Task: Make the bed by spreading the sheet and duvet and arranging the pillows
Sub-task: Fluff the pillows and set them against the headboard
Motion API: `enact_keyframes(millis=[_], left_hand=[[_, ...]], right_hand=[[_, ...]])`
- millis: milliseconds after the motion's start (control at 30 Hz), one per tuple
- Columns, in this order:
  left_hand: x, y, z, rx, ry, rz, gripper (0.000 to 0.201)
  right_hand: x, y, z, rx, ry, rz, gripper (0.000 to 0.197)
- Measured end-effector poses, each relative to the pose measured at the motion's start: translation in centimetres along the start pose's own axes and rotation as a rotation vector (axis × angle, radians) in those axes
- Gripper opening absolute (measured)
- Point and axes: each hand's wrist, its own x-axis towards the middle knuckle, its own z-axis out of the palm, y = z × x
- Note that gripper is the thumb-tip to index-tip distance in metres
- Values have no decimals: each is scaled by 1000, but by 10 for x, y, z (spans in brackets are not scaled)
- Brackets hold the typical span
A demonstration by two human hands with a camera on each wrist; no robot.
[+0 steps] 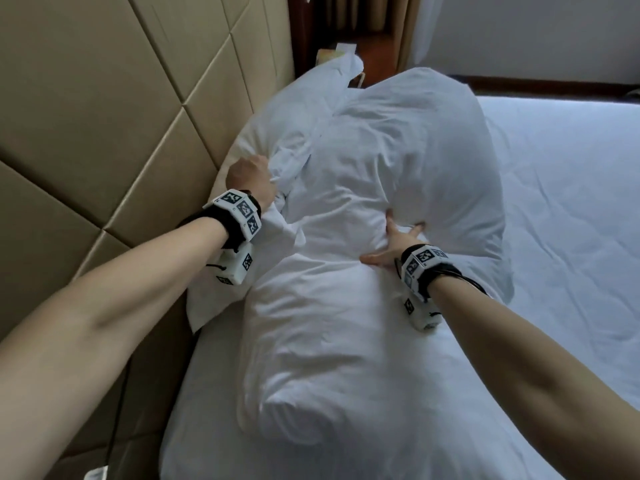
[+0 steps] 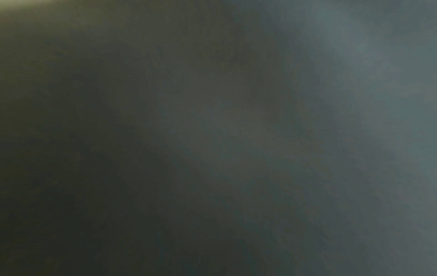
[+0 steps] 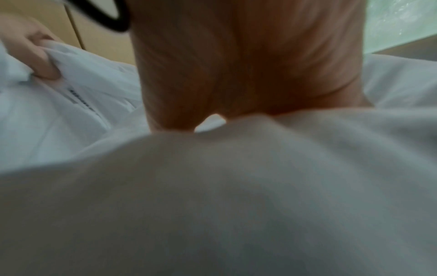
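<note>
Two white pillows lie on the bed by the headboard: a far pillow standing puffed up, and a near pillow lying flat towards me. My left hand grips a bunched corner of white pillowcase beside the headboard; in the right wrist view its fingers pinch the cloth. My right hand presses flat with spread fingers into the fold where the two pillows meet; its palm fills the right wrist view. The left wrist view is dark and blurred.
A padded beige headboard runs along the left. The white duvet covers the bed to the right. A dark wooden nightstand with white paper stands beyond the pillows. A cable hangs at the lower left.
</note>
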Motion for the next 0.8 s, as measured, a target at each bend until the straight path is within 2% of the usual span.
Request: enact_keyframes(millis=[100,200,233,267,333,367,433,467,533,567,633,667,800], left_hand=[[-21,24,-22,38,24,77,21],[-43,50,-39,55,44,149,18],[-54,60,-43,56,44,164,17],[-62,67,-46,49,44,178,14],[-78,78,-52,44,43,206,9],[-86,83,-53,42,39,215,5],[-101,93,-56,21,23,232,7],[-106,96,-58,13,16,242,9],[-115,100,-64,10,18,241,10],[-119,100,-69,10,26,236,13],[-127,103,-81,-4,49,224,20],[-130,107,-88,-11,57,221,22],[-147,134,-105,-35,34,253,18]], right_hand=[[3,4,-3,39,2,-66,115],[-4,-2,-35,125,34,-136,69],[-11,-7,-55,224,34,-186,54],[-21,-17,-72,420,3,-235,47],[-33,-43,-104,903,-175,-292,46],[-41,-56,-115,1063,-278,-295,52],[-32,-77,-119,1131,-411,-296,74],[-28,-85,-118,1113,-404,-295,71],[-34,-88,-124,1141,-261,-373,29],[-43,-86,-129,1147,-179,-406,19],[-51,-81,-137,1181,-18,-449,41],[-53,-75,-139,1219,24,-455,45],[-73,-42,-148,1228,31,-462,44]])
